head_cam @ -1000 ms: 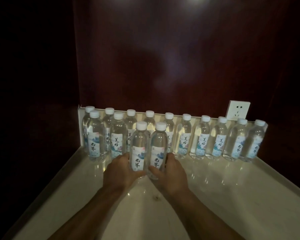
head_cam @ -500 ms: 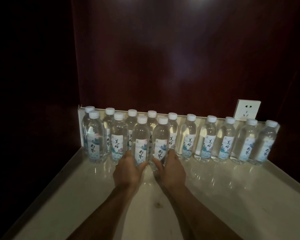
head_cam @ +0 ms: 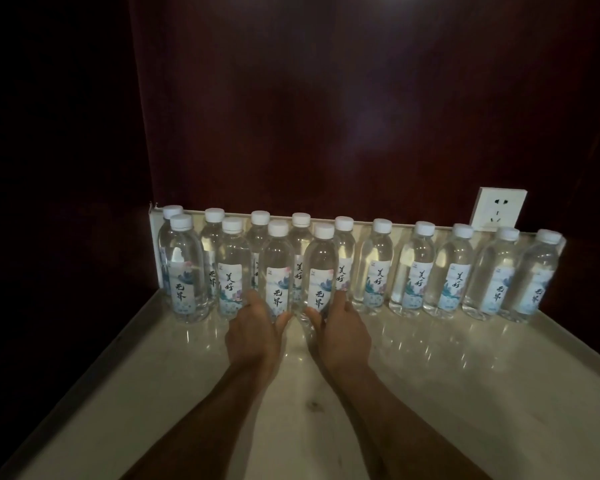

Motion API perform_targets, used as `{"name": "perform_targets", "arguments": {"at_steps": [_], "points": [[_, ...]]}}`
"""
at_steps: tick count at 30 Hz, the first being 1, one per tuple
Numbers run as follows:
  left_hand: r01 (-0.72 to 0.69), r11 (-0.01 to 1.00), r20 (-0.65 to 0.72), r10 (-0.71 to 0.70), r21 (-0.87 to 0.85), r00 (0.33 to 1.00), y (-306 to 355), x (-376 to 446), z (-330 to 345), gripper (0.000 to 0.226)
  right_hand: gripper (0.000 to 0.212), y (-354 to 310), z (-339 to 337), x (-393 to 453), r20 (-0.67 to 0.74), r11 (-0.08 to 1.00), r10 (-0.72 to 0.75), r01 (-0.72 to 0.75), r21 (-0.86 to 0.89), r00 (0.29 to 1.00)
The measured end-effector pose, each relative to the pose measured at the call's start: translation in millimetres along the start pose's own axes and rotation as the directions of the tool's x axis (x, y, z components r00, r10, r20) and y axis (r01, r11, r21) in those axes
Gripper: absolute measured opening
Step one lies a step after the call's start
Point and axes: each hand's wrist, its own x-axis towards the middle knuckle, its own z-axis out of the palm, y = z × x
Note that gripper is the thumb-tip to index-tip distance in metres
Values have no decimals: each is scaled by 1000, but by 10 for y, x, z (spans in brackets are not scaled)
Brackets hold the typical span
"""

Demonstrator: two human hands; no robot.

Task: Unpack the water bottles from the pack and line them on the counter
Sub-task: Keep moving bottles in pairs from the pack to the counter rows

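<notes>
On the pale counter (head_cam: 465,393), clear water bottles with white caps and full of water stand upright in a back row (head_cam: 413,268) along the low backsplash, with a shorter front row of four at the left. The left hand (head_cam: 253,336) wraps its fingers round the base of the third front bottle (head_cam: 278,268), and the right hand (head_cam: 342,332) grips the fourth front bottle (head_cam: 321,271) just beside it, both standing on the counter. A white wall socket (head_cam: 497,209) sits above the row's right end.
</notes>
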Motion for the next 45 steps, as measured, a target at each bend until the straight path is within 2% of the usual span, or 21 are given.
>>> {"name": "perform_targets", "arguments": {"at_steps": [7,13,23,33,37,45], "points": [[-26,999,-3,26,-33,1000,-8,-22,3,50,57,-28,-52,-31,35,999,18,-19,26,999],[-2,999,8,2,-34,1000,-20,-18,18,51,41,-1,-62,-28,51,1000,31,-31,-5,998],[-19,1000,20,18,21,1000,-37,5,38,33,40,-31,-108,-50,35,999,28,-27,-30,999],[-17,999,22,16,28,1000,-49,30,64,33,39,-40,-113,-38,42,998,31,-29,-54,999],[-52,994,36,49,96,998,-45,27,86,34,36,-67,-83,-54,7,999,17,-17,-50,1000],[-54,997,31,52,59,998,-71,23,86,35,32,-56,-77,-72,30,998,15,-13,-66,999]]}}
